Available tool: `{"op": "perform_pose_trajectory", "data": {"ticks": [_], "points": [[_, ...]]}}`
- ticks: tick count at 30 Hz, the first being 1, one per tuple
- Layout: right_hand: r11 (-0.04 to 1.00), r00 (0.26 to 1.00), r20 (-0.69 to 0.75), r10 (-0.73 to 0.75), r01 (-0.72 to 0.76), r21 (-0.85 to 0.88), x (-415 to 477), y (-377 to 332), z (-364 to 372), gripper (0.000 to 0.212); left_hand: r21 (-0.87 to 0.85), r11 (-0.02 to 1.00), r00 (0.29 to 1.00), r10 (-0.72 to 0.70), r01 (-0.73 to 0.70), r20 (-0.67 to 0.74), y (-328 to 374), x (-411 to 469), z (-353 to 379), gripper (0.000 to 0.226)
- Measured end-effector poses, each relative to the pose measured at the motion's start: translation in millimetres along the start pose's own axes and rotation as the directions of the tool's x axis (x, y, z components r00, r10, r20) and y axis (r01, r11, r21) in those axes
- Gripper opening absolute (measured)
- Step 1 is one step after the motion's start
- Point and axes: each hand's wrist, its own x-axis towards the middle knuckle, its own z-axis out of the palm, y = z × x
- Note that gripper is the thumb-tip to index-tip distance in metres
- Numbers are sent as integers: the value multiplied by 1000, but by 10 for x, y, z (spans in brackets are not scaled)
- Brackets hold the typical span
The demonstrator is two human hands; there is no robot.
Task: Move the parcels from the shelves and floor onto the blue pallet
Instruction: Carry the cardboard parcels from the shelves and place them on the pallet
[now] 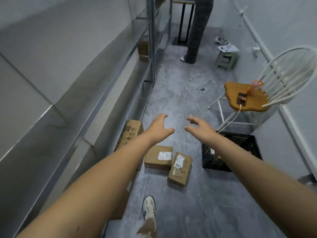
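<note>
Head view: left hand [159,127] and right hand [199,128] splayed, empty; parcels [157,157] (floor) apart, nearer than fingertips [165,115].

Two parcels [158,157] on floor (side by side) left of crate [230,152].

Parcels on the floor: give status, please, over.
Left hand, right hand open, empty. Square parcel and long parcel on floor, untouched. Black crate near, right side.

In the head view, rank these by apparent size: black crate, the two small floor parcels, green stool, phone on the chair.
1. black crate
2. left parcel and tilted parcel: they look alike, so unranked
3. green stool: farther off, so true size unsure
4. phone
</note>
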Motion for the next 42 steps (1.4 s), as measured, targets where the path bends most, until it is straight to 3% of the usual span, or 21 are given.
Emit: {"op": "perform_pose_trajectory", "data": {"ticks": [5, 10, 17, 23, 28, 32, 36, 42], "points": [[996, 996, -3, 90, -90, 8, 1112, 50, 355, 53, -27, 997, 996, -76, 77, 35, -533, 1097, -164, 71], [985, 984, 46, 170, -171, 8, 2039, 565, 880, 53, -44, 976, 976, -211, 213, 47, -1391, 2001, 84, 69], [967, 964, 78, 254, -255, 2, 3219, 2119, 2117, 54, -133, 930, 939, -340, 343, 48, -3193, 2969, 1274, 69], [939, 924, 169, 344, -343, -35, 3899, 3681, 3374, 68, -3, 888, 886, -460, 460, -56, -4790, 3463, 2353, 71], [867, 873, 159, 462, -482, 128, 4188, 4497, 4003, 82, 2, 809, 807, -585, 587, -85, -5630, 3664, 2802, 88], [774, 810, 175, 560, -587, 237, 4253, 4891, 4261, 58, -187, 728, 733, -678, 659, -55, -5950, 3710, 3008, 75], [727, 794, 189, 577, -606, 324, 4237, 4862, 4236, 34, -248, 694, 698, -711, 676, -86, -5912, 3609, 3082, 72], [746, 825, 159, 543, -560, 360, 3984, 4095, 3594, 36, -391, 645, 644, -749, 656, -156, -4986, 3197, 2731, 68]]}}
